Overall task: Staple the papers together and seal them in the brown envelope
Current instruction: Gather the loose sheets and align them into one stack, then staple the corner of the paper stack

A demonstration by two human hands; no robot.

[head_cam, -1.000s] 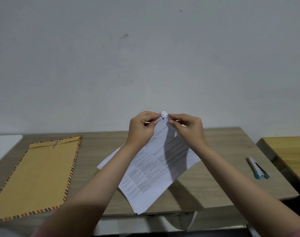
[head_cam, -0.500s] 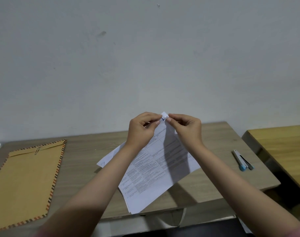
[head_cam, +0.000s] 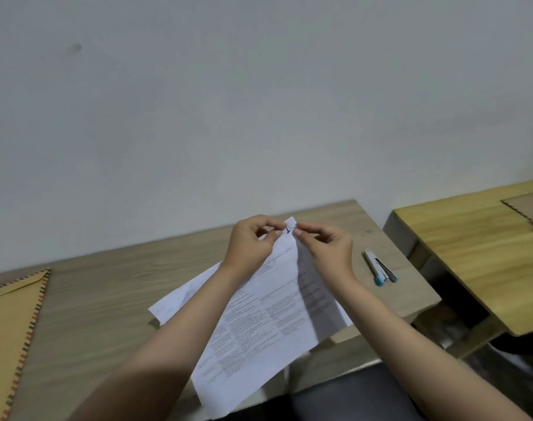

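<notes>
The papers (head_cam: 259, 317) are hanging limp and light over the table (head_cam: 107, 299) at lower centre, best held at the top corner, where the left hand (head_cam: 250, 241) and right hand (head_cam: 326, 247) are both pinching them. The envelope (head_cam: 10, 329) is running off the left edge, and the stapler (head_cam: 380, 267) is lying right of centre. The blue mark at the corner is possibly ink.

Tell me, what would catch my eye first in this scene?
Two hands, the left hand and right hand, pinch the top corner of the papers, lifting them above the middle of the table. A stapler lies to the right of them, and an envelope lies flat at the far left.
</notes>
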